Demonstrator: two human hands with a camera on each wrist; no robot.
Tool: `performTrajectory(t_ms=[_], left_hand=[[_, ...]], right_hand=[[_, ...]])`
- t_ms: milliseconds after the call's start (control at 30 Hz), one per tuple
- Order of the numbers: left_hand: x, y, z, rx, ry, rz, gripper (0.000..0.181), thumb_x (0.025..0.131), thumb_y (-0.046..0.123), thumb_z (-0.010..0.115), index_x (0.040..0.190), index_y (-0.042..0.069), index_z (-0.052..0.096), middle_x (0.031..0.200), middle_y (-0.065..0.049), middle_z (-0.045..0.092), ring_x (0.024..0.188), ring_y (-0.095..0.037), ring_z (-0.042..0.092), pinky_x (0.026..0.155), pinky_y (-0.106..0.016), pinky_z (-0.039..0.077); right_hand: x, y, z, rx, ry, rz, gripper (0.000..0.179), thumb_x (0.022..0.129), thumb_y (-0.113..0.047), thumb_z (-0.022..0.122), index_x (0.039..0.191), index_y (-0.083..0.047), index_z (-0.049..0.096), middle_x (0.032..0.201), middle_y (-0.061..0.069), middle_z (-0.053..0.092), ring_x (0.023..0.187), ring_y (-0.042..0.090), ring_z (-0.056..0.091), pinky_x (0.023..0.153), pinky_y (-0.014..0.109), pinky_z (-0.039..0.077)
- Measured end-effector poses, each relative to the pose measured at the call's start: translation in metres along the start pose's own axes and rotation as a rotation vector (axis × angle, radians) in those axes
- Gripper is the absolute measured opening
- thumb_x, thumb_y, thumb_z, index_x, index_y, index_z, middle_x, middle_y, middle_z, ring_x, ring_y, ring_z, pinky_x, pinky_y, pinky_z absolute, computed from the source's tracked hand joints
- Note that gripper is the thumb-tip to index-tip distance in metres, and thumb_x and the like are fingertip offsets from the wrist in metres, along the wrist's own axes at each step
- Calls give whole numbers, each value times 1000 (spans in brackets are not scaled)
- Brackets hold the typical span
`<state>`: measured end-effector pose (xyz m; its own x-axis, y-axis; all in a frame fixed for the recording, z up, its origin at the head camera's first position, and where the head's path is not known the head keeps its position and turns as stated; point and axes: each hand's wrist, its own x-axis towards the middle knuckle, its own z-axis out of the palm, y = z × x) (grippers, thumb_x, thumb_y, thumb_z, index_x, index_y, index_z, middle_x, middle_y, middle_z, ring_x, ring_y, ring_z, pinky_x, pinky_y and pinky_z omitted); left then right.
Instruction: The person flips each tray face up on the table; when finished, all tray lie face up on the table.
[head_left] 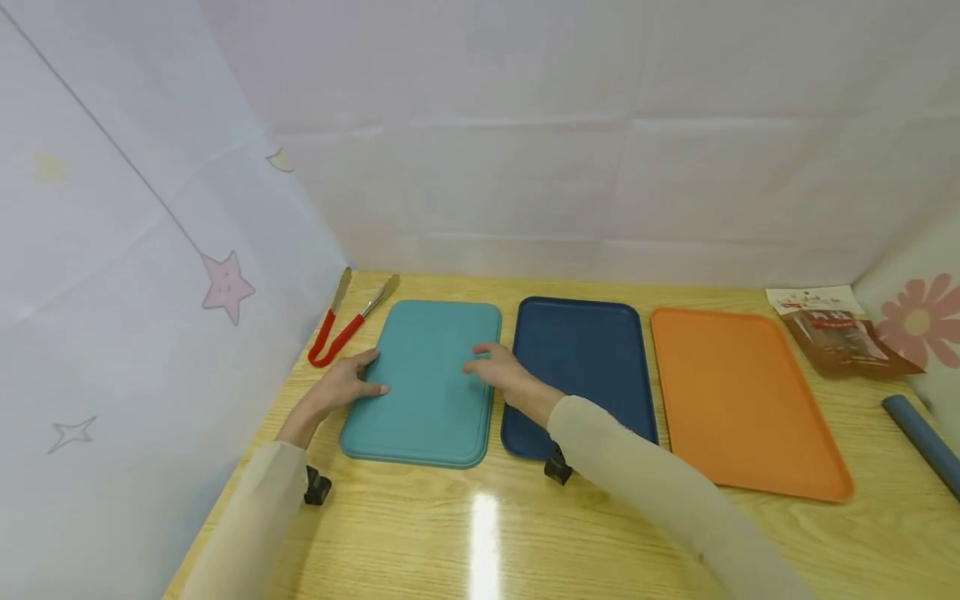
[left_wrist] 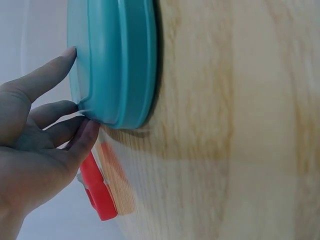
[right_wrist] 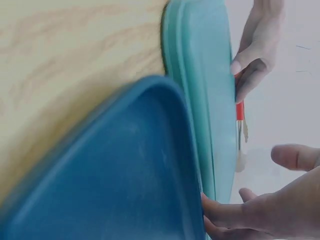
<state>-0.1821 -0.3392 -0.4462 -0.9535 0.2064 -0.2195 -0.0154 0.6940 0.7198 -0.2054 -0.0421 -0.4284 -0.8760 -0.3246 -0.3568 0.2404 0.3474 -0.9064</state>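
A teal tray (head_left: 431, 375) with a stepped rim lies flat, seemingly face down, on the wooden table. My left hand (head_left: 347, 385) is at its left edge. In the left wrist view, that thumb (left_wrist: 62, 57) touches the top while the other fingertips meet the side. At the opposite edge, my right hand (head_left: 498, 367) reaches over from the right. The right wrist view shows some of its fingers (right_wrist: 220, 212) at the boundary between the teal tray and a navy tray (head_left: 577, 350), its thumb raised clear. The right forearm crosses above the navy tray, covering part of it.
Red-handled tongs (head_left: 345, 335) lie spread behind the left hand, close to the left wall. Right of the navy tray is an orange tray (head_left: 735, 392). A brown and white food packet (head_left: 832, 333) and a dark blue roll (head_left: 926, 442) lie along the right side.
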Motion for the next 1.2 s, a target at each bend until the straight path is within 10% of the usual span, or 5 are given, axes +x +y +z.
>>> performTrajectory(t_ms=[233, 633, 1200], left_hand=[[1, -1, -2, -18, 4, -23, 80, 90, 18, 70, 150, -6, 23, 154, -28, 21, 136, -49, 28, 102, -57, 37], [-1, -1, -4, -33, -30, -45, 86, 92, 30, 68, 152, -4, 16, 153, -31, 18, 137, -49, 25, 103, -58, 37], [-6, -4, -6, -86, -62, -14, 90, 92, 32, 66, 152, -4, 11, 156, -28, 9, 140, -49, 17, 107, -58, 31]], right_hand=[[-7, -4, -6, 88, 58, 5, 48, 92, -21, 62, 137, -11, 53, 140, 12, 45, 82, 19, 41, 71, 37, 40], [-16, -6, -21, 267, 116, -84, 47, 91, -7, 63, 137, -7, 53, 145, 15, 43, 125, 28, 48, 94, 53, 47], [-10, -13, -33, 344, 84, -68, 72, 84, 5, 70, 148, -6, 38, 142, 23, 45, 108, 32, 63, 79, 43, 57]])
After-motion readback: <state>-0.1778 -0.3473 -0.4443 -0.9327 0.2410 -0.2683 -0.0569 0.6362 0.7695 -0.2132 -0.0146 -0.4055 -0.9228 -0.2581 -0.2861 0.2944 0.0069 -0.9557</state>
